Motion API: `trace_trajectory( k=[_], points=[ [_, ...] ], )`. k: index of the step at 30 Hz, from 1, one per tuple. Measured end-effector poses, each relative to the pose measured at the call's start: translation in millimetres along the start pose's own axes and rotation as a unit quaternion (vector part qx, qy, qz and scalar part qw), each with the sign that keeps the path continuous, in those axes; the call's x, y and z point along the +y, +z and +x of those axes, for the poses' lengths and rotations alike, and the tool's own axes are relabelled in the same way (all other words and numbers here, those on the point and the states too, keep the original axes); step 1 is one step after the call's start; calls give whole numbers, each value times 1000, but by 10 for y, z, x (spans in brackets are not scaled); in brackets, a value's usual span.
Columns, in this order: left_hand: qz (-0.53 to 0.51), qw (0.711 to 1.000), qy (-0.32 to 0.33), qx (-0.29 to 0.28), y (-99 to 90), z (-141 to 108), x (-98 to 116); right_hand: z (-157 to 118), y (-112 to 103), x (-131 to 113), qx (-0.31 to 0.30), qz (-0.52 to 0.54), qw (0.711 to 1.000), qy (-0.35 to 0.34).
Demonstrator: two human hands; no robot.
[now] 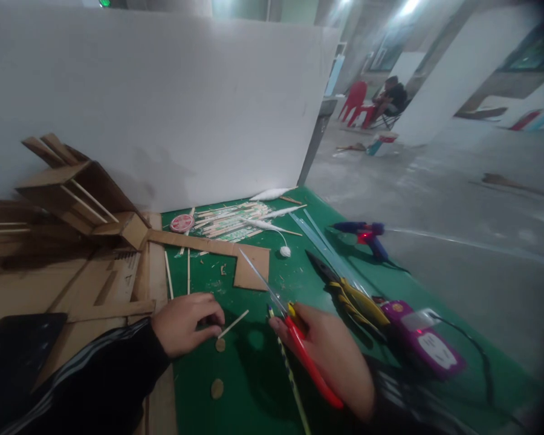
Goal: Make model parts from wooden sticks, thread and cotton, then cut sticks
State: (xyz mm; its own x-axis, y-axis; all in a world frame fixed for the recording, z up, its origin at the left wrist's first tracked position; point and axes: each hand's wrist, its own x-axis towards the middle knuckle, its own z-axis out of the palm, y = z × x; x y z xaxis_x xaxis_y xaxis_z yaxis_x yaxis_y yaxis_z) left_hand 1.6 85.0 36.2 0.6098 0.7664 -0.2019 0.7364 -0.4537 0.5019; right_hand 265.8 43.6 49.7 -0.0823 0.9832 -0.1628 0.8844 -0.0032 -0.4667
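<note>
My left hand (188, 324) is curled, thumb and forefinger at the near end of a short thin wooden stick (234, 323). Just below the fingertips lies a small tan disc (220, 345), and a second disc (216, 388) is nearer me. In my right hand (333, 350) is a utility knife (306, 359) with a red body, a yellow part and a long blade pointing forward-left. A patterned pencil (288, 377) runs beside the knife under my thumb; whether it is gripped too, I cannot tell. An L-shaped cardboard piece (252, 269) lies beyond both hands.
Pliers (353, 299), a purple device (421, 338) with a cable, a glue gun (365, 232) and clear glue sticks (329, 251) lie on the right. Wrapped sticks (231, 219) and a red round tin (182, 223) sit behind. A cardboard structure (79, 181) stands left; a person (392, 96) sits far off.
</note>
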Motion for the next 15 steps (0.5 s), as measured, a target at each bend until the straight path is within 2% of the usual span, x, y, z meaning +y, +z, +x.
trace_trajectory(
  k=[9, 13, 15],
  points=[
    [42, 999, 7, -9, 47, 8, 82, 3, 8, -3, -12, 6, 1000, 6],
    [79, 997, 17, -1, 126, -29, 149, 12, 2, -17, -17, -3, 1000, 9],
    [89, 996, 27, 9, 104, -15, 135, 10, -5, -24, -18, -3, 1000, 8]
  ],
)
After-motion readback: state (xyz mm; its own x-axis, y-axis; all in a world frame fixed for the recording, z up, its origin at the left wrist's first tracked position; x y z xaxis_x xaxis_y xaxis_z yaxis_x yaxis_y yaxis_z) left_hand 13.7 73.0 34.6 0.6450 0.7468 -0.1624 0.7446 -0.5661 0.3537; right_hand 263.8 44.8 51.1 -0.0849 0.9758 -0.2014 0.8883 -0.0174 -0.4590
